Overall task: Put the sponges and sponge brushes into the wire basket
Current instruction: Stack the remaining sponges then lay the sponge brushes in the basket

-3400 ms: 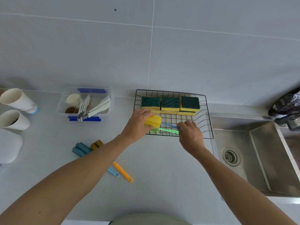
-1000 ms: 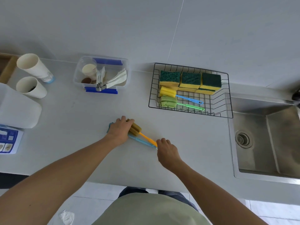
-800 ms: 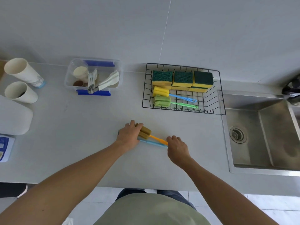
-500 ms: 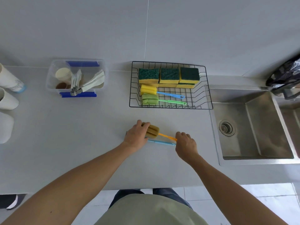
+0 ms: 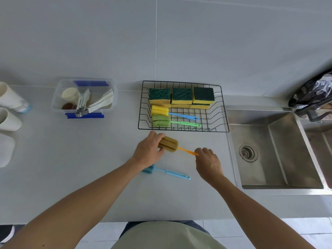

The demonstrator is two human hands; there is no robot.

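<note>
Bench [image 5: 89,177] carries everything; wire basket [image 5: 222,112] sits at the back against the wall, sink [image 5: 280,155] just to its right. Change since half a second ago: the two brushes that lay together under the hands are now split — the brown sponge brush [image 5: 168,144] is lifted off the bench and carried toward the basket front edge, while the blue sponge brush [image 5: 167,172] stays behind flat on the bench, its head partly hidden under the left wrist. Left hand [image 5: 148,153] has its fingers clenched round the brown sponge head; right hand [image 5: 208,162] pinches the tip of the orange handle, fingers closed on it. Brush is held roughly level, just short of the basket, not yet over the rim. Already in the basket: three green-and-yellow sponges [image 5: 181,97] in a row at the back, yellow sponge brush [image 5: 159,110] and green sponge brush [image 5: 160,120] in front of them, handles pointing right. Judgement: brown brush is next in, blue one is the last item left outside, so task is near done. Off to the left, clear plastic box [image 5: 57,97] with odds and ends, and white cups [image 5: 10,99]. Writing: dark bag [image 5: 312,94] at the right edge shows a pattern, nothing readable; no brand or label legible anywhere.
</note>
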